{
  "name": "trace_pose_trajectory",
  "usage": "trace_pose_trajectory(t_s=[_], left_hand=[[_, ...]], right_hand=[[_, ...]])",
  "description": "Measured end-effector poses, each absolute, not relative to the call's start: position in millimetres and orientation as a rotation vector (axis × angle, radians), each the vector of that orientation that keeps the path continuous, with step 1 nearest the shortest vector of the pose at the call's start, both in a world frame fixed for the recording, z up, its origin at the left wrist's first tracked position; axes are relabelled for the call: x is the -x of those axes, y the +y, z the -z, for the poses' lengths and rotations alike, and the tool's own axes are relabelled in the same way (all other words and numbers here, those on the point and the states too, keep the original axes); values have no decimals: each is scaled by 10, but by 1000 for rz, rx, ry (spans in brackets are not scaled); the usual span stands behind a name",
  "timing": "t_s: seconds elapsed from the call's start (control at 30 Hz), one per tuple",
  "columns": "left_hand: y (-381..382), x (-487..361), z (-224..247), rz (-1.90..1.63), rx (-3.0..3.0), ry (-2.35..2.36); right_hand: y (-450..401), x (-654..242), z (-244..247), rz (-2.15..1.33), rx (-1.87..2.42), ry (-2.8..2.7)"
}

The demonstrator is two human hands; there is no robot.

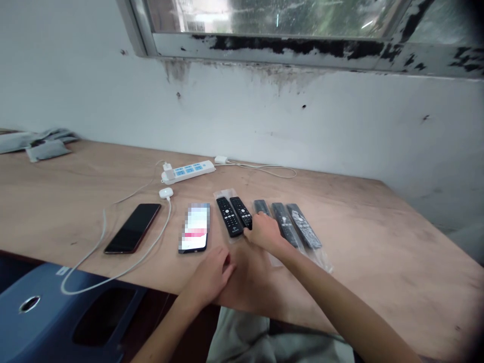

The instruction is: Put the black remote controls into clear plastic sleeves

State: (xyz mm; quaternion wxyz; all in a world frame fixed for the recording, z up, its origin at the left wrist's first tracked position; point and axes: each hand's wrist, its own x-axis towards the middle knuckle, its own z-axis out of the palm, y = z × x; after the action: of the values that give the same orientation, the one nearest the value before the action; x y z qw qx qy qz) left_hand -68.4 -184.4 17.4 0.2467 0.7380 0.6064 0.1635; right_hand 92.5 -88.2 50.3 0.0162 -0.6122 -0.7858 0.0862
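- The right hand (263,232), in the centre of the frame, bends over the remotes, its thumb at the lower end of the slim second remote (240,209) and its fingers across the third remote (260,205); whether it pinches either one I cannot tell.
- The left hand (215,269), lower centre, holds nothing; its fingers curve loosely with the thumb apart, at the near edge of the worktop (363,217).
- Left of the right hand, the first remote (229,217) is a long black bar with small pale buttons and rounded corners, lying beside the second over crinkled clear film (226,193).
- Right of the hand, the fourth remote (285,224) and fifth remote (304,225) slant in glossy, wrinkled clear sleeves.
- Left of the remotes lies a flat phone (195,227) with a lit, pixelated screen; further left is a dark, glassy phone (133,228) with a reddish edge.
- A thin white cable (149,252) curls around the dark phone from a rounded white plug (166,193).
- Behind, a white plastic power strip (189,172) shows blue socket panels.
- The worktop is smooth, pale brown and faintly stained.
- Crumpled grey packets (49,150) lie at the left edge of the frame.
- At lower left is a moulded blue seat (41,330) with a metal-ringed hole.
- Across the top, flaking paint marks the window frame (181,46) above a scuffed white wall (234,111).
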Motion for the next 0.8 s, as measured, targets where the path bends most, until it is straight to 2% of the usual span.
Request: trace_pose_trajectory(t_s=[0.57, 0.8], left_hand=[[-1818, 687, -186, -434, -2026, 1663], [-1744, 509, -291, -299, -2115, 1746]], right_hand=[[-799, -1029, -601, -466, 1940, -2305], [-1017, -1346, -680, -563, 1776, -2131]])
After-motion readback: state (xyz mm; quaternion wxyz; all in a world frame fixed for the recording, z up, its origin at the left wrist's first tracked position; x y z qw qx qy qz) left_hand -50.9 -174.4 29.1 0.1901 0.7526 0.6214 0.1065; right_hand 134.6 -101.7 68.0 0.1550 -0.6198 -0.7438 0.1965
